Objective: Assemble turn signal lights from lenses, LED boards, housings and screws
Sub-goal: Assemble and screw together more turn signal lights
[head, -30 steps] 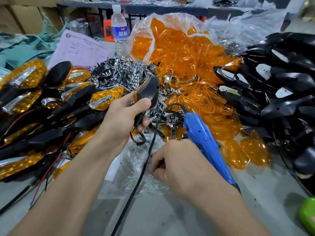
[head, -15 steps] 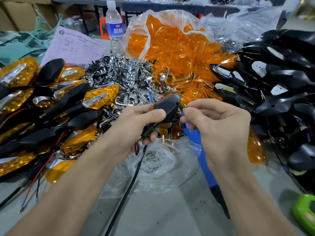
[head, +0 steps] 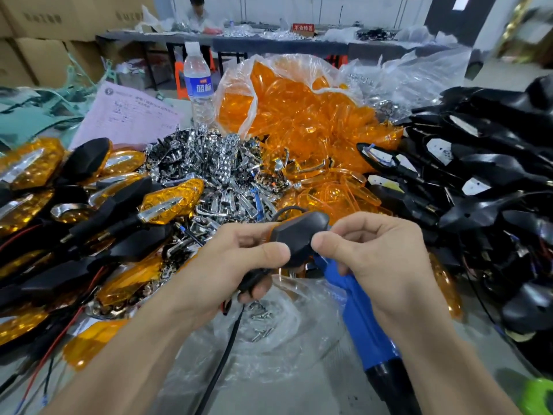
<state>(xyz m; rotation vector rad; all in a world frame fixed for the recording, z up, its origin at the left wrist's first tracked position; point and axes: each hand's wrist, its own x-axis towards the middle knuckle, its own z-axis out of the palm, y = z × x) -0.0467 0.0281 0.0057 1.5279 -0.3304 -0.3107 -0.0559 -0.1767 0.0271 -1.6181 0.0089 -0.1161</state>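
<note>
My left hand (head: 239,259) grips a black turn signal light (head: 299,232) by its stem, back side up, a strip of orange lens showing at its left edge. My right hand (head: 380,250) pinches the right end of that housing with thumb and fingers; what sits between the fingertips is hidden. Under my right hand lies the blue electric screwdriver (head: 362,319) on the table, nobody holding it. A clear bag with several small screws (head: 260,322) lies just below my hands. The light's black cable (head: 221,363) hangs down toward me.
Finished amber lights (head: 89,205) are heaped at the left, chrome reflectors (head: 215,163) in the middle, a bag of orange lenses (head: 299,115) behind, black housings (head: 493,175) at the right. A water bottle (head: 199,88) and pink paper (head: 128,118) stand farther back. A green object (head: 538,396) lies at the bottom right.
My right hand left the screw bag and came up to the housing's right end. My left hand lowered and tilted the light toward the middle. The screwdriver stayed on the table.
</note>
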